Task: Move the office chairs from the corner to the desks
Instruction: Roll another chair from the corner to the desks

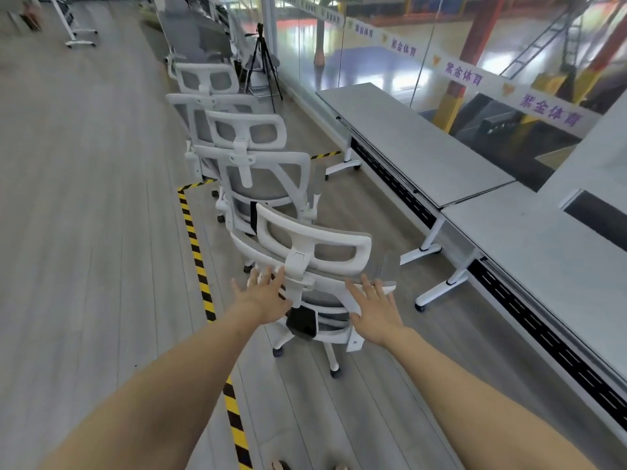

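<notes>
A white office chair (315,252) with grey mesh stands right in front of me, its back toward me. My left hand (263,295) lies with straight fingers against the left of the chair's back, below the headrest. My right hand (376,308) lies flat against the right of the back, fingers spread. Beyond it a second white chair (268,178) and a third chair (207,83) stand in a row along the floor. Grey desks on white wheeled legs line the right side: a near desk (549,252) and a far desk (407,137).
Yellow-black tape (196,252) runs along the wood floor left of the chairs. A black tripod (259,66) stands at the far end by the glass wall (373,45). Open floor (84,198) stretches to the left, with a white wheeled table leg (76,32) far back.
</notes>
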`<state>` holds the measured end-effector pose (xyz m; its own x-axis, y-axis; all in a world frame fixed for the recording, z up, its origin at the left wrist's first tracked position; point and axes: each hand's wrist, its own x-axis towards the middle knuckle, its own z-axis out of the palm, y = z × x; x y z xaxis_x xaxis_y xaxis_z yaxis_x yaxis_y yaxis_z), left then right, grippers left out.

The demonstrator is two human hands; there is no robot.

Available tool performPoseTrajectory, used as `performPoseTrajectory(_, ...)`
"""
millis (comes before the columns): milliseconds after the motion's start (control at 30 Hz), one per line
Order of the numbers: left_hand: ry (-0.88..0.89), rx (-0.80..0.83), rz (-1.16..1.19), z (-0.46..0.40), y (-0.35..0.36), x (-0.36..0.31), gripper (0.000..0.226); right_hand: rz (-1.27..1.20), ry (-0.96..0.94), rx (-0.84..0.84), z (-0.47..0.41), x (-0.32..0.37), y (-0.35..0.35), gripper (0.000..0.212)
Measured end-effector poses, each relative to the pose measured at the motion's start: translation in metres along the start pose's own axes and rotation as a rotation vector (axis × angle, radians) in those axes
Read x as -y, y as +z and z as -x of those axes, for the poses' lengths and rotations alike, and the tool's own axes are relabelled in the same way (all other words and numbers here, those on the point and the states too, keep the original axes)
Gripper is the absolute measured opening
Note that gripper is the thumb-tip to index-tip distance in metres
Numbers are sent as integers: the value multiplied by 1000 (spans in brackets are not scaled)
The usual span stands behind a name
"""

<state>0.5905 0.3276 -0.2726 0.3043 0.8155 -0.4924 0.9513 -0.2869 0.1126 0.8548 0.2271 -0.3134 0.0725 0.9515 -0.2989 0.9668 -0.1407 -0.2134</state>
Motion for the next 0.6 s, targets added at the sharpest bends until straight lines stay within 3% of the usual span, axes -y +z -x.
performPoseTrajectory(333, -72, -32, 53, -2, 2, -13, 92, -54, -52, 68, -13, -1, 0, 83)
performPoseTrajectory(600, -35, -128, 6, 26, 8, -31, 83, -124, -67, 43, 8, -1, -14, 71)
